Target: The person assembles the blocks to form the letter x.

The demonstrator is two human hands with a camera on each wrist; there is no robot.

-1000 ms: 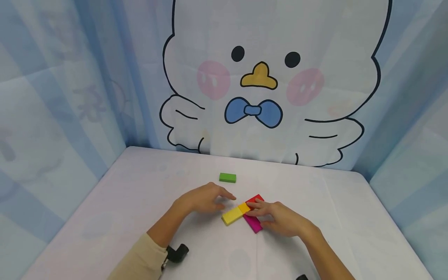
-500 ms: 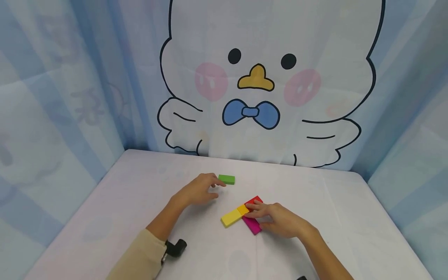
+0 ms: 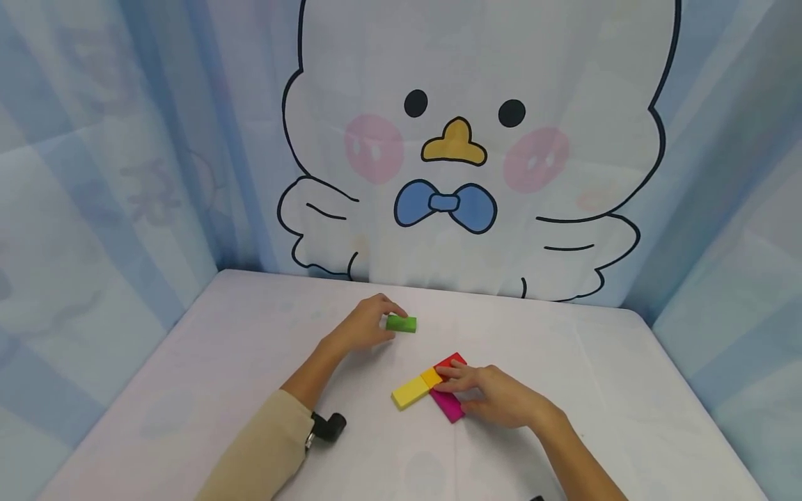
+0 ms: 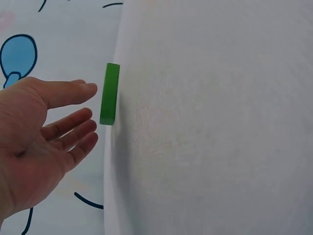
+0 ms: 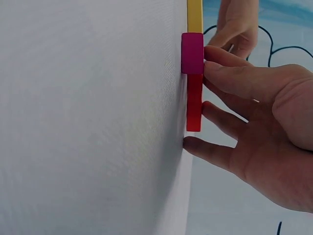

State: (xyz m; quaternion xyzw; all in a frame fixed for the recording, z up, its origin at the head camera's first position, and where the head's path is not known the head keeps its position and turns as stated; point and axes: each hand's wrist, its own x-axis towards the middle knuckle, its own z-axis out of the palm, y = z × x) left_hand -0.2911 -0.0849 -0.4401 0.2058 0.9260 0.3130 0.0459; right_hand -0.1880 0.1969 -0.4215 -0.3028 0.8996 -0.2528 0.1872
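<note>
A green block (image 3: 402, 324) lies at the back of the table. My left hand (image 3: 366, 323) is around its left end, thumb on the near side and forefinger over the far side. In the left wrist view the hand (image 4: 46, 142) has its fingers spread beside the green block (image 4: 110, 94), with a slight gap showing. Nearer to me, a yellow block (image 3: 410, 392), an orange block (image 3: 430, 377), a red block (image 3: 452, 362) and a magenta block (image 3: 447, 405) lie joined end to side. My right hand (image 3: 501, 395) rests its straight fingertips on the red and magenta blocks.
A white cloth covers the table (image 3: 301, 299), whose back edge meets a curtain (image 3: 438, 257) printed with a cartoon bird. A black wrist camera (image 3: 329, 426) sits at my left sleeve (image 3: 269, 445).
My left hand has moved from beside the yellow block, away from me, to the green block. My right hand stays at the joined blocks. The head view has shifted slightly.
</note>
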